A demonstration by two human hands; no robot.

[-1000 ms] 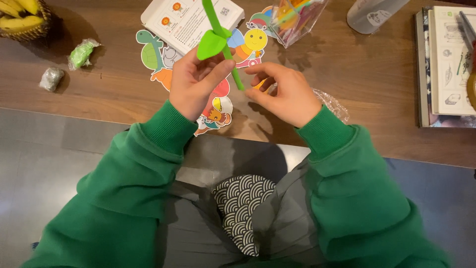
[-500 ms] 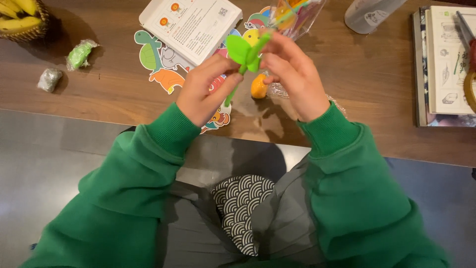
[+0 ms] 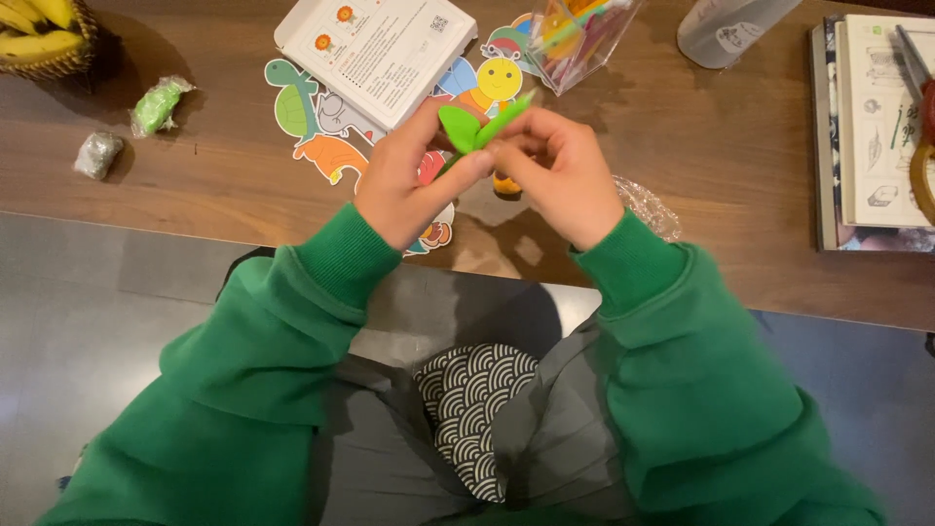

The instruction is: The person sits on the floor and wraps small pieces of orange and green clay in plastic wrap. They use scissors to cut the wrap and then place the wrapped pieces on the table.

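Both my hands hold a bright green plastic stem with leaves (image 3: 472, 127) above the wooden table (image 3: 243, 195). My left hand (image 3: 414, 180) pinches its lower end near a leaf. The fingers of my right hand (image 3: 560, 170) close on the stem's middle, and its tip points up and to the right. Under my hands lies a sheet of colourful animal cut-outs (image 3: 312, 122) with a turtle and a yellow smiling face. A small orange piece (image 3: 504, 185) lies on the table below my right hand.
A white instruction booklet (image 3: 375, 49) lies past my hands, beside a clear bag of coloured parts (image 3: 575, 39). Crumpled clear wrap (image 3: 648, 205) is at my right wrist. Bananas in a basket (image 3: 44, 34), two small wrapped lumps (image 3: 127, 127), a bottle (image 3: 726, 29) and books (image 3: 877, 127) ring the table.
The green stem went from standing upright to lying tilted, tip to the right. My right hand rose from the table and closed on it, and both hands drew together.
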